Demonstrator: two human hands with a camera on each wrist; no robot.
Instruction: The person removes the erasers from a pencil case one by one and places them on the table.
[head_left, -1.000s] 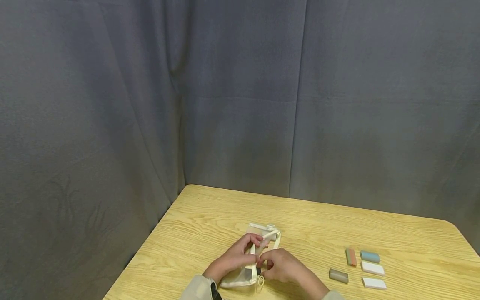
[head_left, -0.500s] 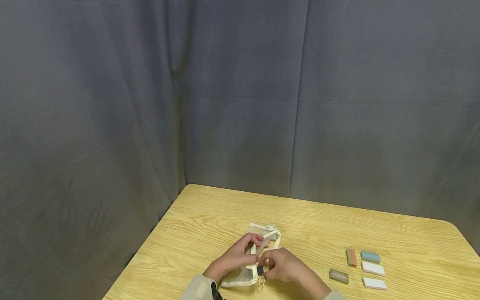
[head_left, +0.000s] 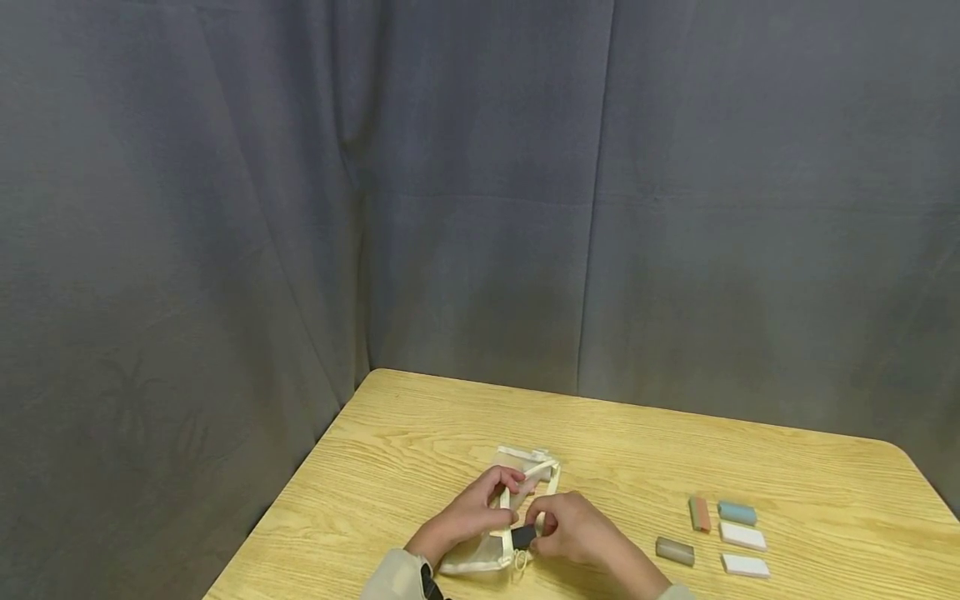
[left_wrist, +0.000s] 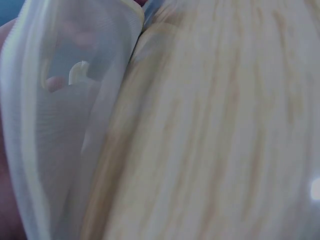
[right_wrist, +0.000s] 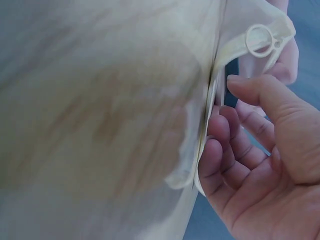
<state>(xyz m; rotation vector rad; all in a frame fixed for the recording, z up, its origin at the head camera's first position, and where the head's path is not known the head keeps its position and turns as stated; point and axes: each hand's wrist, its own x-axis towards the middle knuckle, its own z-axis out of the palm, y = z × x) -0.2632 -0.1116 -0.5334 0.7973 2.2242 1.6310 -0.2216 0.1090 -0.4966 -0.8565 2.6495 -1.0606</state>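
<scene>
Head view, hands (head_left: 572, 528) curled, holding pouch (head_left: 478, 553), block (head_left: 522, 537)

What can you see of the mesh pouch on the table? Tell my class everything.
The pouch is whitish, see-through and apparently made of fine mesh, with cream edging and a small pale ring at its near end. It lies on the wooden-looking table, its mouth open. The left hand holds its edge; the right hand holds a dark block at the opening.
</scene>
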